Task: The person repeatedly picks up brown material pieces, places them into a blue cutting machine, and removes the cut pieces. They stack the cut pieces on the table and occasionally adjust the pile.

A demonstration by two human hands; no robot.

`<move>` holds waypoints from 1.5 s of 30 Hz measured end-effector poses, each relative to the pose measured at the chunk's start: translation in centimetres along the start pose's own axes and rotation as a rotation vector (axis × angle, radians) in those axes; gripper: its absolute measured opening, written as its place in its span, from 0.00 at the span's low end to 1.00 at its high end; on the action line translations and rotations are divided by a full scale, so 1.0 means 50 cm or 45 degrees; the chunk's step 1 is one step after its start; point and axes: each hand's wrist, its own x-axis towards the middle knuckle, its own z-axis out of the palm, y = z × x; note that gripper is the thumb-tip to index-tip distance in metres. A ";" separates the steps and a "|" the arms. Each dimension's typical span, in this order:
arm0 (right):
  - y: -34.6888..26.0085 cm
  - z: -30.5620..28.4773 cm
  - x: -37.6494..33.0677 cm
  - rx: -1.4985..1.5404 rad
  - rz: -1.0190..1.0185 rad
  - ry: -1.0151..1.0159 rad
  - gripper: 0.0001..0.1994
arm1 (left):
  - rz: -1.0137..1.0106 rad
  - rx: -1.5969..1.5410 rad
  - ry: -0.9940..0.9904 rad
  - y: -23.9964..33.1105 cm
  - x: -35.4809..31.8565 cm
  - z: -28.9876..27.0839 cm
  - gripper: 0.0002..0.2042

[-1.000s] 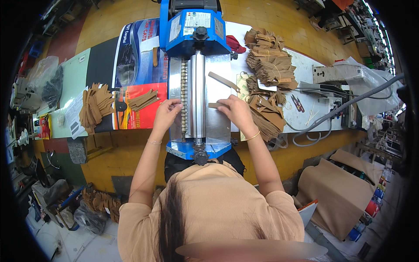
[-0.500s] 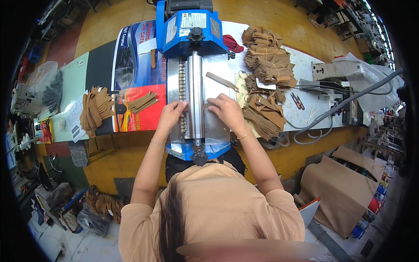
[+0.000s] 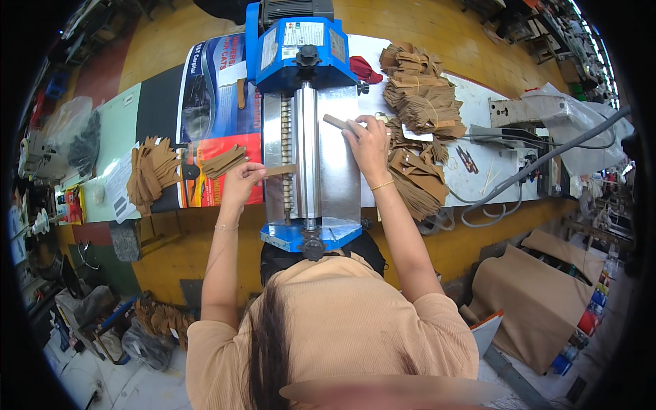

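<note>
Holds both bare forearms (image 3: 222,273) bent upward from the lower part of the frame, spread to either side of one blue machine (image 3: 301,58). Angles the left hand (image 3: 242,180) inward at left centre, back upward, fingertips toward the right. Pinches one brown strip (image 3: 278,170) there in the grip, nearly level across the machine's beaded row (image 3: 287,130), far end just beside the single steel roller (image 3: 308,150).

Sets the right hand (image 3: 370,147) higher, right of centre, fingers curled leftward. Touches a second strip (image 3: 335,121), slanting on the machine's plate, with thumb and fingers drawn near each other; leaves unclear whether that grip is pinching or only resting. Wears one bracelet (image 3: 383,184) on the right wrist and another on the left.

Counts on the desk (image 3: 482,164): one fanned bundle (image 3: 152,171) and one small stack (image 3: 224,161) at left centre, one loose strip (image 3: 241,93) at upper left, one red cloth (image 3: 365,68) above centre, several brown bundles (image 3: 424,96) at upper right, too overlapped for an exact number.
</note>
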 end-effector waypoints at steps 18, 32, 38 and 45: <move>-0.019 -0.083 -0.075 0.228 -0.129 -0.185 0.11 | 0.070 0.206 0.437 -0.081 0.106 -0.255 0.13; -0.061 -0.054 -0.073 0.273 -0.184 -0.215 0.09 | 0.247 0.426 0.099 -0.048 0.089 0.007 0.18; -0.009 -0.034 -0.024 0.039 0.002 -0.012 0.12 | -0.076 0.159 -0.091 -0.009 0.067 0.058 0.20; 0.005 -0.003 -0.005 -0.034 0.031 -0.012 0.13 | -0.015 0.185 -0.130 -0.015 0.062 0.042 0.17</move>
